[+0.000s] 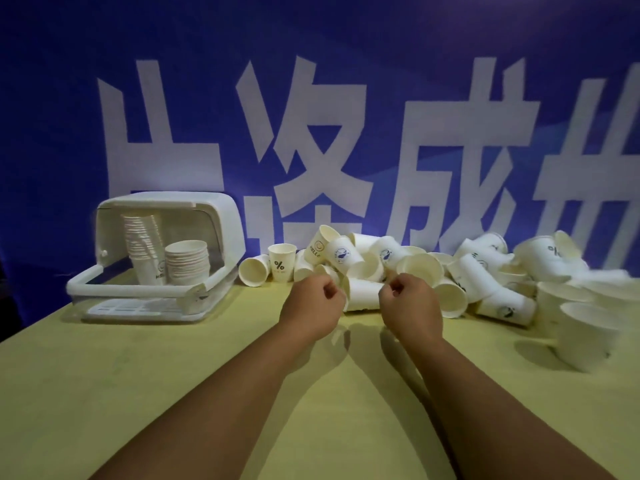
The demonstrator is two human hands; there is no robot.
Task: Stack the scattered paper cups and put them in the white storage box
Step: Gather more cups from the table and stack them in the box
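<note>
Many white paper cups [474,271] lie scattered in a heap along the back of the yellow table, some printed with logos. The white storage box [138,291] stands at the back left with its lid tipped up. It holds a tall cup stack [143,244] and a shorter stack [187,261]. My left hand [311,301] and my right hand [412,304] are both curled into loose fists at the front of the heap. One cup [363,294] lies on its side between them. I see nothing held in either fist.
Larger white cups [585,330] stand at the right edge, partly blurred. One upright cup [282,266] with a percent mark stands between box and heap. A blue banner [311,98] with big white characters closes off the back. Bare yellow table [173,393] stretches toward me.
</note>
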